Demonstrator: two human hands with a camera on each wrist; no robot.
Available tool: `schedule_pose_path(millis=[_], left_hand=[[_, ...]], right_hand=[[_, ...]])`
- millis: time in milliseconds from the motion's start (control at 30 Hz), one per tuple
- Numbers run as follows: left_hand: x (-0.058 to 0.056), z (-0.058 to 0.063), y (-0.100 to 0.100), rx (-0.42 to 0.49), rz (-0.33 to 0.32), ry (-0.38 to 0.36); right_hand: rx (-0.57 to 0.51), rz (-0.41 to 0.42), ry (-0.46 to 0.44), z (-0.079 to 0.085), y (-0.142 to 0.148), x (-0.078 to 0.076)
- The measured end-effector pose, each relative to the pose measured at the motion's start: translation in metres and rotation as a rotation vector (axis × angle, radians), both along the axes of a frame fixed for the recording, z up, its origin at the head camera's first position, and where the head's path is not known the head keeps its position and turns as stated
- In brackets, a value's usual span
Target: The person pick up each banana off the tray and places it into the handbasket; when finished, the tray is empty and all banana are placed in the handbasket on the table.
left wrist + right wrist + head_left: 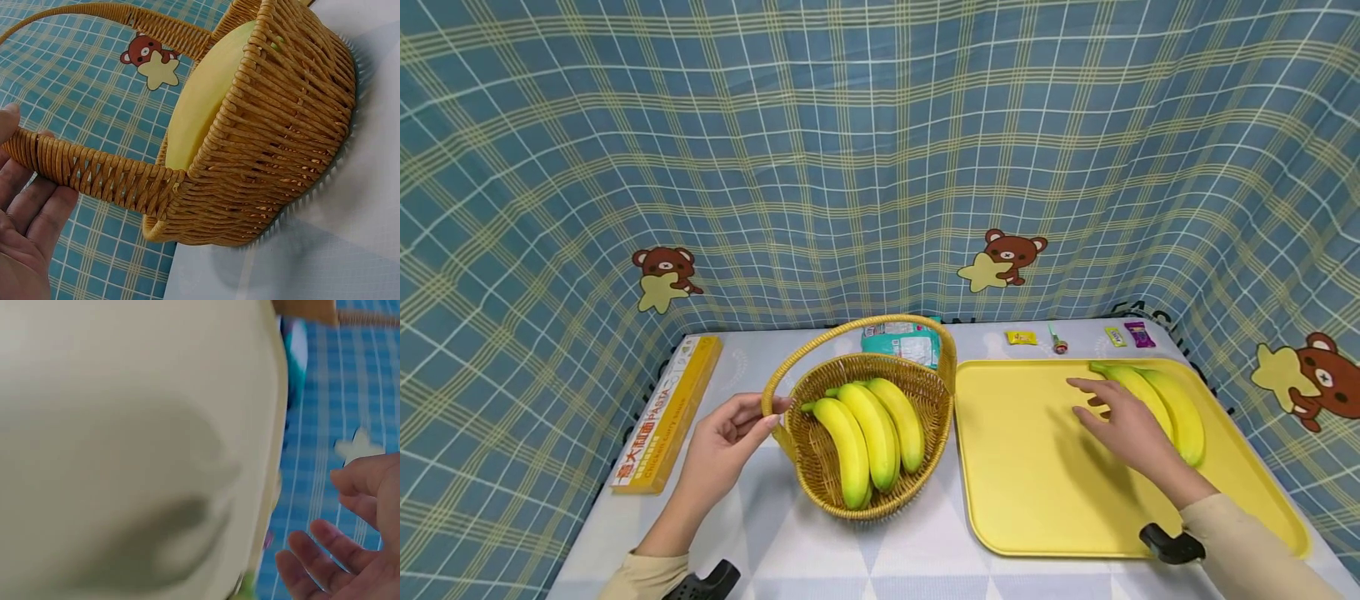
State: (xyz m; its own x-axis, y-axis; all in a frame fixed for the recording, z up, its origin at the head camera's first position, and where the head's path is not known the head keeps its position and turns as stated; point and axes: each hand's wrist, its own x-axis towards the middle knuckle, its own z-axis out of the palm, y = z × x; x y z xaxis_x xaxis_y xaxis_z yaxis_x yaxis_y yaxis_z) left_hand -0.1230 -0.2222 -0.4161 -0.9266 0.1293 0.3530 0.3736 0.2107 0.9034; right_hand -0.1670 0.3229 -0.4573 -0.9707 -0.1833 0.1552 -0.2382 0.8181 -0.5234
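A woven wicker basket (925, 392) with a tall hoop handle stands mid-table, and a bunch of bananas (868, 429) lies inside it. My left hand (726, 446) pinches the left side of the handle between thumb and fingers; the left wrist view shows the wicker handle (94, 169) running from that hand to the rim. Over the yellow tray (1022, 500), my right hand (1123, 421) hovers with fingers loosely bent and nothing in them. A second bunch of bananas (1180, 412) lies at the tray's right, partly hidden behind that hand.
At the left edge lies a long yellow pasta box (666, 417). A teal packet (902, 343) sits behind the basket. Along the back are a yellow wrapped candy (1021, 337), a small lollipop (1059, 342), a pale green candy (1115, 336) and a purple candy (1139, 334). Plaid cloth surrounds the table.
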Motion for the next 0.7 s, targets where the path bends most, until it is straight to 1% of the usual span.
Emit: schedule_pose_path(millis=[200,300,400,467,567,700], left_hand=[[0.001,0.000,0.000,0.001,0.002,-0.001],[0.001,0.001,0.000,-0.001,0.001,0.002],[0.001,0.001,0.001,-0.005,0.001,0.006],[0.001,0.000,0.001,-0.008,0.003,0.009],[0.001,0.000,0.001,-0.008,0.006,0.010],[0.002,0.000,0.000,-0.012,0.013,0.006]], right_hand=[[0.079,-0.089,0.025,-0.006,0.039,-0.007],[0.104,-0.140,0.012,-0.010,0.056,-0.010],[0.134,-0.164,-0.024,-0.012,0.067,-0.012],[0.152,-0.171,-0.053,-0.013,0.070,-0.013],[0.155,-0.160,-0.106,-0.014,0.070,-0.013],[0.163,-0.126,-0.168,-0.012,0.066,-0.014]])
